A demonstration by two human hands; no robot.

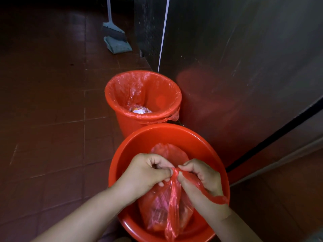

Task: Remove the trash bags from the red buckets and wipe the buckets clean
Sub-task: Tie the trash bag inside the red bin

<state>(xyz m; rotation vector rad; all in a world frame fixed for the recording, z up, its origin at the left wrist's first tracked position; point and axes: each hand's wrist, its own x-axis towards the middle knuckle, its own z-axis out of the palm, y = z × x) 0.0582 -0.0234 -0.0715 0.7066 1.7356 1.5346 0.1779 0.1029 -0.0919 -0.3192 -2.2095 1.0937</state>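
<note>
- Buckets: two red ones stand on the brown tiled floor [52, 105], touching each other, one near and one far, both just beside a dark metal cabinet [244, 67] on the right.
- Near bucket [139, 142] holds one red trash bag [164, 206], its rim bare of plastic; the bag sits inside with its mouth gathered upward.
- Two hands meet above that bag: the left hand [145, 173] has fingers curled, pinching the gathered neck of the bag; the right hand [201, 175] grips a twisted strip of the same bag, which trails over the wrist.
- Far bucket [143, 102] has one lining bag [132, 88] folded over its rim, with a little rubbish at the bottom.
- Far left of the cabinet stand one broom [111, 28] and one dustpan [118, 44].
</note>
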